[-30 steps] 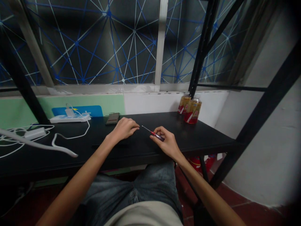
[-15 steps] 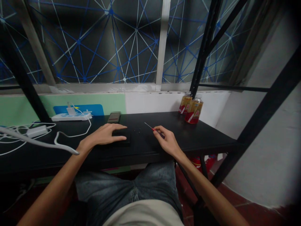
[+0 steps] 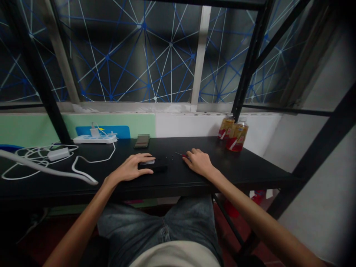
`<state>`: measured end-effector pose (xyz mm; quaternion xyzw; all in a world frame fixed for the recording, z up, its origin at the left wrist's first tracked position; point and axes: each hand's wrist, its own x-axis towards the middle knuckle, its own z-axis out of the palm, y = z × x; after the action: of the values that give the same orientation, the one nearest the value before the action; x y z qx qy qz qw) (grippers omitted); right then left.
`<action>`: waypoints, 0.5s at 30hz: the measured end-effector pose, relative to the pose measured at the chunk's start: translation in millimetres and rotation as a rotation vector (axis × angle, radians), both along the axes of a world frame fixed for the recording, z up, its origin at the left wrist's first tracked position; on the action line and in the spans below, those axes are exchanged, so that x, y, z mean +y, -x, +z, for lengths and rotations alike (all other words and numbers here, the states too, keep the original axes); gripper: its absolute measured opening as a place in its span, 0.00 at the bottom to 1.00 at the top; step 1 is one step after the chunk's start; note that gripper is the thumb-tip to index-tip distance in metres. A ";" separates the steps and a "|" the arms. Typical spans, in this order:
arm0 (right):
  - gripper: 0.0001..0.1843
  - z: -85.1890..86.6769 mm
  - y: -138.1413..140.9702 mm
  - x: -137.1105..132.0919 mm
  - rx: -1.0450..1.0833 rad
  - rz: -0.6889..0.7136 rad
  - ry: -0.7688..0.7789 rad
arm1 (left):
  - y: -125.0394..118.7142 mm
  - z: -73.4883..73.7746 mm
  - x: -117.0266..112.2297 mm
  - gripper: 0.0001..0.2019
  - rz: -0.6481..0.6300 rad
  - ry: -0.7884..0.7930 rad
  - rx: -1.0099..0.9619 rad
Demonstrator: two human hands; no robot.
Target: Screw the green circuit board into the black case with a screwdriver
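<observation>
My left hand grips a flat black box on the desk, thumb on the near side and fingers on the far side. A pale patch, perhaps a label, shows on the box between them. The dark box is hard to tell from the black desk. My right hand rests low on the desk, palm down, fingers curled over a small screwdriver. Its thin shaft and a bit of red handle stick out to the left; the rest is hidden. Several tiny screw-like bits lie between the hands.
Behind my left hand lies a phone-like slab. At the left are a white power strip, a white adapter and looped cables. Two drink bottles stand at the back right, near a black frame post.
My right hand has come down to the desk with the screwdriver, its shaft now lying lower. A pale patch now shows on the box under my left hand. The view has shifted slightly.
</observation>
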<state>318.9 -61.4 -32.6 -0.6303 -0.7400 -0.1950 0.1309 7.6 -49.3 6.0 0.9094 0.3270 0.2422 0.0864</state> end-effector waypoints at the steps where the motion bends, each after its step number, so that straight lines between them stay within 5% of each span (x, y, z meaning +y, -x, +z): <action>1: 0.20 -0.3 -1.3 -1.1 0.021 0.007 -0.036 | -1.9 -0.2 -1.6 0.25 0.012 -0.006 -0.088; 4: 0.20 7.1 -2.7 -7.8 0.192 0.073 -0.188 | -12.1 1.2 -6.7 0.26 0.067 0.054 -0.498; 8: 0.21 31.9 17.8 -25.9 0.602 0.314 -0.284 | -37.5 7.5 -19.6 0.29 0.030 0.384 -1.201; 11: 0.25 48.3 51.0 -39.4 0.727 0.400 -0.124 | -57.5 9.9 -32.8 0.29 -0.089 0.712 -1.383; 15: 0.29 56.6 86.5 -44.8 0.640 0.294 -0.033 | -72.9 1.7 -43.3 0.23 -0.033 0.871 -1.495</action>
<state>232.4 -106.2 24.0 -0.5440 -0.7410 0.0216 0.3930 80.5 -92.6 7.8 0.4020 0.2349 0.6284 0.6232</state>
